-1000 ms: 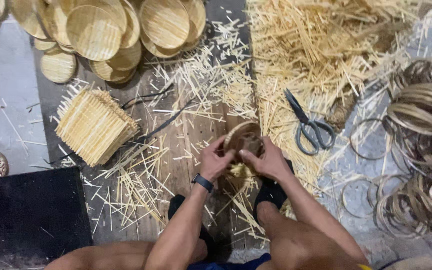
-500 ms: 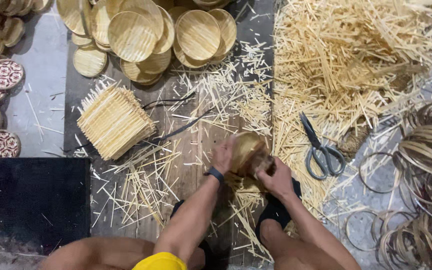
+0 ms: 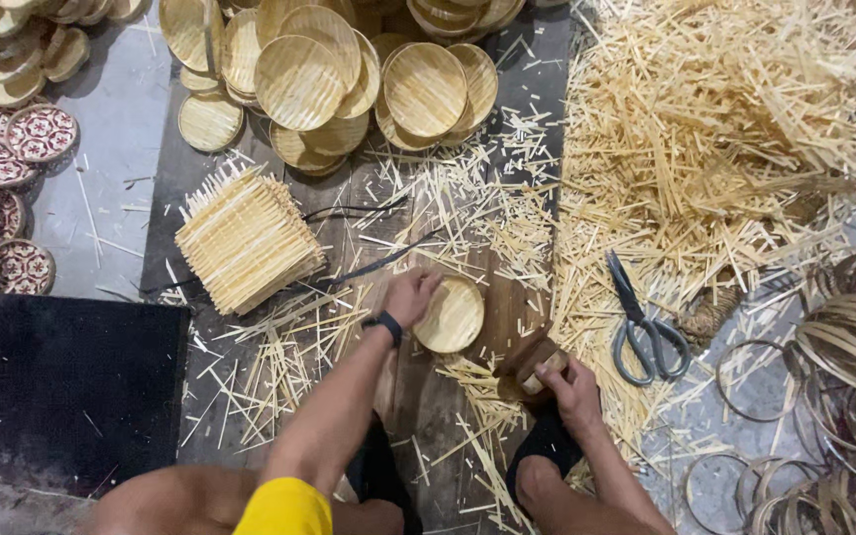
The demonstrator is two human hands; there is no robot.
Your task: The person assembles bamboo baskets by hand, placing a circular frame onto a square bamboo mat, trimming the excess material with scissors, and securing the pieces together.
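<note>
Pressing woven tray [image 3: 451, 315] — left hand [image 3: 410, 297].

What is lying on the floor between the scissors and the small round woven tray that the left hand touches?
In the head view, scattered bamboo splints lie between scissors and tray; the right hand is just below.

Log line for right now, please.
left hand: on small woven bamboo tray | right hand: grips wooden block | scissors: lying unused nearby
</note>
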